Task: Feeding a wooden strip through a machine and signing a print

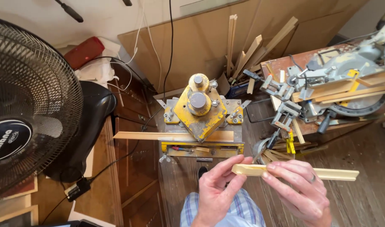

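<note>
I count two hands, left (217, 191) and right (299, 189), one moulding strip (293, 171) between them, one yellow press (199, 107) (another strip (159, 135) lies under it), one black fan (28, 107), one mitre saw (352, 80).

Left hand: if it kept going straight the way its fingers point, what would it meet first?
The left hand points up and right, thumb and fingertips on the cut end of the pale wood moulding strip. So the strip comes first; the right hand grips it just beyond. Depth past that is unclear.

Framing workshop — yellow joining press (199, 107), mitre saw (355, 73), metal clamps (280, 98), moulding offcuts (249, 52) — on a worn wooden worktop (180, 176).
</note>
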